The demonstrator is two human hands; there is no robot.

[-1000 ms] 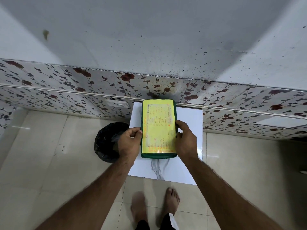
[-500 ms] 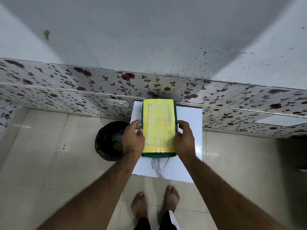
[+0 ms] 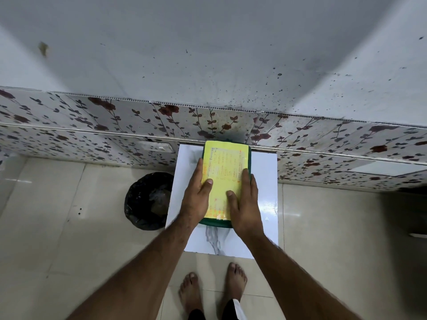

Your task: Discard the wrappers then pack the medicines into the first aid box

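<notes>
First aid box (image 3: 225,162), green with a yellow label on its closed lid, lies on the white counter (image 3: 263,195) against the floral wall. Your left hand (image 3: 196,197) and right hand (image 3: 245,204) lie flat on the lid, fingers extended, gripping nothing. A black-lined bin (image 3: 147,202) stands left.

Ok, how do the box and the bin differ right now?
The box is rectangular, green with a yellow printed lid; the bin is round and black-lined. The box sits on the white table, shut, under both hands; the bin stands on the floor, open, untouched.
</notes>
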